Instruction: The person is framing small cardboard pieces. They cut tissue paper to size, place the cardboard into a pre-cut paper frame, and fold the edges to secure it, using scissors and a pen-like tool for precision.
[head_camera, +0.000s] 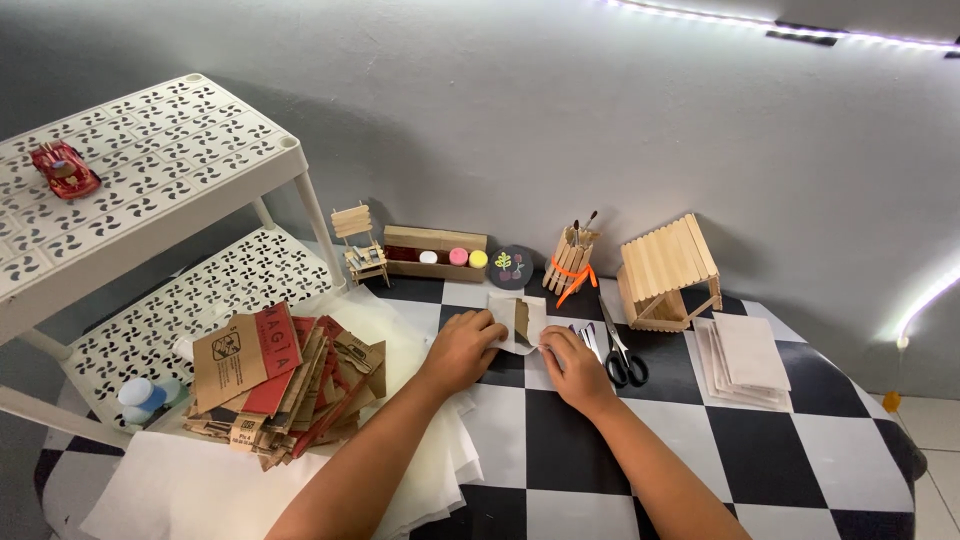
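Paper piece (515, 322) between both hands.

Grey wall (560, 120), checkered table (600, 460) (white shelf (150, 160) left).

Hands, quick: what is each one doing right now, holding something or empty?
Left hand: fingers pressed on a small white-and-brown paper piece on the checkered table.
Right hand: fingertips pinching that piece's edge.
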